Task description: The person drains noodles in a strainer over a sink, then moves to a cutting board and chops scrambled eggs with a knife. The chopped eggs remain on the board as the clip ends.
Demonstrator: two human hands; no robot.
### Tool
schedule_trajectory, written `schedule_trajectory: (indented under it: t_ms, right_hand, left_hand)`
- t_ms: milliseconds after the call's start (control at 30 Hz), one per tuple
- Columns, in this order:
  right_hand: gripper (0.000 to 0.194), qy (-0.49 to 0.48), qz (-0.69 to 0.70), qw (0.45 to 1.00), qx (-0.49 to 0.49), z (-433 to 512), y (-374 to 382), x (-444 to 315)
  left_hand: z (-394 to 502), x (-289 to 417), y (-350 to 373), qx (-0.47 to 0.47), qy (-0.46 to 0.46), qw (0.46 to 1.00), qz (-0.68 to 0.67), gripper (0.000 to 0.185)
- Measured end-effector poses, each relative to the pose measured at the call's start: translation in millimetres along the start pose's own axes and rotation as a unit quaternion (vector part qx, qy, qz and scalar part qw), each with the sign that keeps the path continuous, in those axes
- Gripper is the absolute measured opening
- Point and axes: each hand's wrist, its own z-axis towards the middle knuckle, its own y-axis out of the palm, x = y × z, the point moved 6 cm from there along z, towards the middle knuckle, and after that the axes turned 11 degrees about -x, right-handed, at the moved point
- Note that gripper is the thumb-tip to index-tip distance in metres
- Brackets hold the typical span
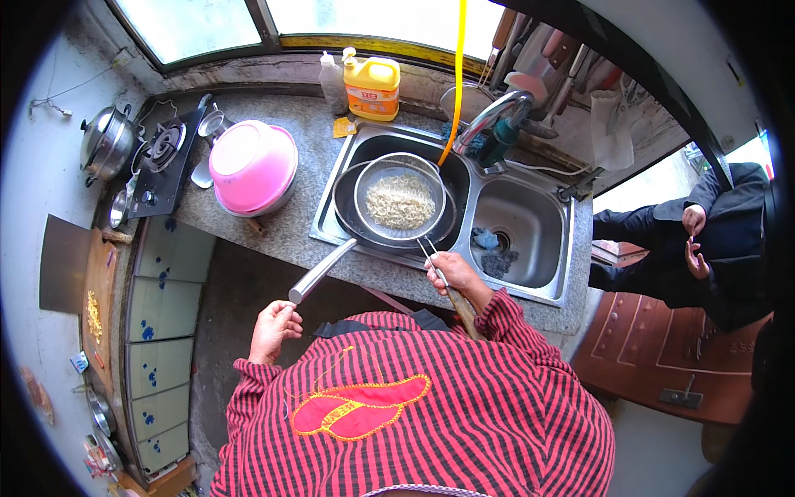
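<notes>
My right hand (453, 273) is closed around the wire handle of a mesh strainer (399, 233), whose wooden grip runs back towards my body. Small pale pieces of food (400, 200) lie in the strainer, over a dark pan (348, 218) that sits in the left basin of the steel sink (320, 227). The pan's metal handle (323, 271) points towards me. At its end is my left hand (276, 326), fingers bent near the tip; whether they grip it is unclear. A yellow hose (459, 81) hangs down into the left basin behind the strainer.
Blue and dark scrubbing cloths (497, 262) lie in the right basin under a faucet (497, 115). Left of the sink stand a pink bowl (251, 168) and a gas stove (164, 152). A yellow detergent jug (371, 90) is at the back. A person (702, 242) stands at the right.
</notes>
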Motion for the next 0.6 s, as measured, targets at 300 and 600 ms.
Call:
schedule_trajectory:
  t_ms: [300, 600]
  right_hand:
    - [0.024, 0.022, 0.074, 0.997, -0.033, 23, -17, 27]
    - [0.029, -0.097, -0.064, 0.991, 0.059, -18, -8, 6]
  left_hand:
    - [30, -44, -15, -0.094, 0.034, 0.995, -0.017, 0.014]
    - [90, -65, -9, -0.07, -0.075, 0.985, 0.141, 0.025]
